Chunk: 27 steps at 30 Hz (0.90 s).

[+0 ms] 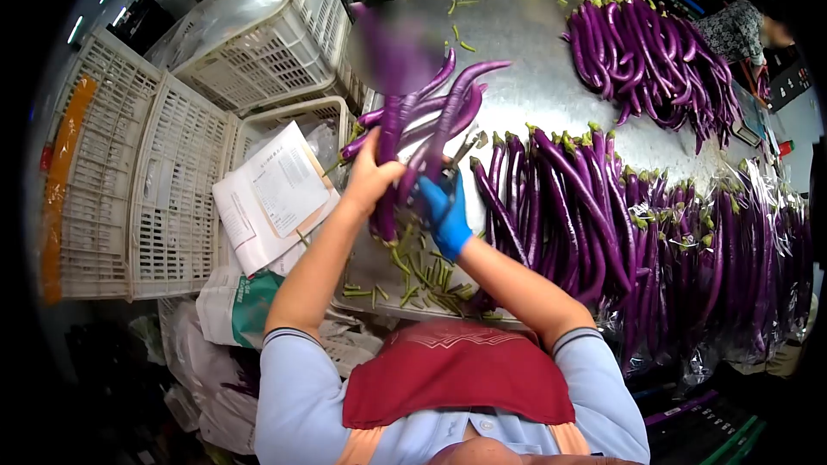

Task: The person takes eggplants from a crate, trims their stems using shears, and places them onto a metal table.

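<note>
My left hand is bare and closed around long purple eggplants, which stand on end with their stem ends toward me. My right hand, in a blue glove, is closed on what looks like a pair of shears, partly hidden by the fingers. A curved eggplant rises right beside the gloved fingers; whether they also grip it I cannot tell. More eggplants lie behind both hands. Trimmed green stem pieces are scattered on the metal table below my hands.
Eggplants lie in a row at right, beside bagged ones. A large heap sits at far right, near other people's sleeves. Crates and papers stand at left. One blurred patch covers the upper middle.
</note>
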{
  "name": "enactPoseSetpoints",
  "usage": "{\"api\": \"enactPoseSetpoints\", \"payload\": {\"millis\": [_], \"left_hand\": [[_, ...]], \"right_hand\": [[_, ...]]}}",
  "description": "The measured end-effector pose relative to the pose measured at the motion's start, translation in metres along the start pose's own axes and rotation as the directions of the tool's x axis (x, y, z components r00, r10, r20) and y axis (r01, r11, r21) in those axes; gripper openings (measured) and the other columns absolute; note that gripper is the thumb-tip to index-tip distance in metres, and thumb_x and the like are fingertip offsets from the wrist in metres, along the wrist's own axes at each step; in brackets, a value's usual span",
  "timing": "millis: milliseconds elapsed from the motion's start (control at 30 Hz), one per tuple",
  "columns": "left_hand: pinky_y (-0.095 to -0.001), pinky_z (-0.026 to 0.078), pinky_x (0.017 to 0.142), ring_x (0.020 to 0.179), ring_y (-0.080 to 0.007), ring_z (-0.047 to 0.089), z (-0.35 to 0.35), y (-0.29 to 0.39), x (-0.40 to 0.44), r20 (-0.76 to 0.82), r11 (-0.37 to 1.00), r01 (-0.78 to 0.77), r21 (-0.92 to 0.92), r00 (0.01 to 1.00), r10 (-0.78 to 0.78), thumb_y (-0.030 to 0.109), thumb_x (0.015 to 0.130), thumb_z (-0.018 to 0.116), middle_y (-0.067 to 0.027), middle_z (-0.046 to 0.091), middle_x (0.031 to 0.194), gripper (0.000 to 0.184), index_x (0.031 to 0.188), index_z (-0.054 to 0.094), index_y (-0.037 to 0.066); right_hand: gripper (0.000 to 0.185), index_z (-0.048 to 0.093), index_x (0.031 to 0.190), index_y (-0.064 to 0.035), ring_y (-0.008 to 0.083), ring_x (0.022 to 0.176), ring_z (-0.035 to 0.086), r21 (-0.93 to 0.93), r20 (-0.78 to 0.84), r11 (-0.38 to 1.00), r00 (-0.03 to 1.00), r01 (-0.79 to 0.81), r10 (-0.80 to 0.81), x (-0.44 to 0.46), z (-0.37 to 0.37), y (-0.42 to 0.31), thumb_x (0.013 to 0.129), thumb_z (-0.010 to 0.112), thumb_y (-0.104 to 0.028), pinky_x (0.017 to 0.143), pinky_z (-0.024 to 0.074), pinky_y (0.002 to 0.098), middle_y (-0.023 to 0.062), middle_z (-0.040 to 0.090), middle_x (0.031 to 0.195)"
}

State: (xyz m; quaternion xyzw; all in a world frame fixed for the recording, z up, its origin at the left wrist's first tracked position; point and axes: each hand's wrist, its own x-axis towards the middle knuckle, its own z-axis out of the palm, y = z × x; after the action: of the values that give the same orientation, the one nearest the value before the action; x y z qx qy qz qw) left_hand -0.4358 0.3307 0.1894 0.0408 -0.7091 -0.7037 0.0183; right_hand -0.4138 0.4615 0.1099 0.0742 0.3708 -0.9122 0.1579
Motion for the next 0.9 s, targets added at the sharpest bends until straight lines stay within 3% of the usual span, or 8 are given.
{"api": "enactPoseSetpoints", "payload": {"millis": [100,133,167,267,400,633,767,900], "left_hand": [[-0.0263,0.047,0.070,0.072,-0.0160,0.056,-0.031,0.005,0.002,-0.081,0.982,0.119,-0.144,0.988,-0.132,0.007,0.069,0.056,-0.0070,0.056,0.082,0.034,0.102,0.051,0.001],[-0.0281,0.049,0.072,0.074,-0.0191,0.059,-0.050,-0.006,0.001,0.019,0.945,0.215,-0.246,0.976,-0.217,0.012,0.070,0.056,-0.0110,0.060,0.083,0.031,0.098,0.055,-0.001],[-0.0295,0.050,0.074,0.077,-0.0206,0.060,-0.054,0.000,-0.006,0.070,0.920,0.221,-0.323,0.975,-0.209,0.016,0.070,0.056,-0.0128,0.061,0.084,0.035,0.100,0.055,-0.003],[-0.0333,0.051,0.080,0.082,-0.0247,0.062,-0.063,0.000,-0.022,0.187,0.856,0.259,-0.447,0.963,-0.194,0.024,0.069,0.056,-0.0161,0.062,0.089,0.050,0.109,0.054,-0.006],[-0.0377,0.053,0.081,0.090,-0.0270,0.061,-0.061,-0.013,-0.036,0.238,0.780,0.285,-0.557,0.955,-0.179,0.020,0.068,0.057,-0.0176,0.058,0.103,0.056,0.116,0.047,-0.005],[-0.0378,0.052,0.083,0.093,-0.0278,0.061,-0.010,-0.041,-0.051,0.218,0.749,0.356,-0.559,0.935,-0.281,0.008,0.073,0.055,-0.0175,0.059,0.103,0.045,0.114,0.048,-0.008],[-0.0352,0.046,0.089,0.099,-0.0217,0.057,0.032,-0.074,-0.084,0.223,0.596,0.396,-0.699,0.912,-0.344,0.016,0.085,0.060,-0.0106,0.057,0.110,0.038,0.118,0.048,0.000],[-0.0366,0.045,0.091,0.101,-0.0222,0.058,0.027,-0.116,-0.098,0.235,0.560,0.461,-0.689,0.872,-0.430,0.019,0.082,0.065,-0.0133,0.059,0.111,0.043,0.117,0.052,-0.001]], "right_hand": [[0.050,0.037,0.125,-0.0113,0.0117,0.069,0.052,-0.081,-0.050,0.997,0.999,-0.016,0.012,0.055,-0.002,0.012,0.082,0.060,-0.002,0.055,0.0444,0.0247,0.0051,0.054,0.091],[0.050,0.037,0.125,-0.0109,0.0112,0.064,0.051,-0.069,-0.054,0.997,0.998,-0.037,0.033,0.069,-0.003,0.016,0.081,0.060,-0.001,0.052,0.0428,0.0242,0.0044,0.054,0.087],[0.050,0.036,0.125,-0.0104,0.0114,0.058,0.049,-0.052,-0.038,0.996,0.996,0.073,-0.075,0.087,-0.014,0.037,0.081,0.059,0.000,0.048,0.0413,0.0243,0.0041,0.054,0.084],[0.052,0.034,0.126,-0.0111,0.0120,0.055,0.050,-0.205,-0.026,0.978,0.999,0.020,-0.025,0.075,-0.021,0.028,0.081,0.060,-0.005,0.045,0.0394,0.0231,0.0042,0.052,0.076],[0.053,0.032,0.128,-0.0084,0.0149,0.075,0.057,-0.272,0.104,0.962,0.994,-0.002,0.031,0.023,-0.016,-0.002,0.082,0.058,-0.007,0.062,0.0475,0.0253,0.0107,0.057,0.095],[0.056,0.034,0.132,-0.0092,0.0137,0.097,0.051,-0.336,0.235,0.942,0.967,-0.008,0.092,-0.056,-0.022,-0.041,0.083,0.061,-0.006,0.083,0.0430,0.0264,0.0090,0.053,0.112],[0.055,0.040,0.130,-0.0051,0.0263,0.099,0.052,-0.716,0.301,0.604,0.935,0.351,-0.187,-0.057,-0.055,-0.007,0.079,0.060,-0.005,0.087,0.0413,0.0328,0.0155,0.052,0.110],[0.057,0.043,0.127,-0.0056,0.0308,0.102,0.052,-0.787,0.438,0.433,0.892,0.439,-0.108,-0.082,-0.047,-0.013,0.074,0.060,0.001,0.090,0.0410,0.0330,0.0174,0.051,0.112]]}}
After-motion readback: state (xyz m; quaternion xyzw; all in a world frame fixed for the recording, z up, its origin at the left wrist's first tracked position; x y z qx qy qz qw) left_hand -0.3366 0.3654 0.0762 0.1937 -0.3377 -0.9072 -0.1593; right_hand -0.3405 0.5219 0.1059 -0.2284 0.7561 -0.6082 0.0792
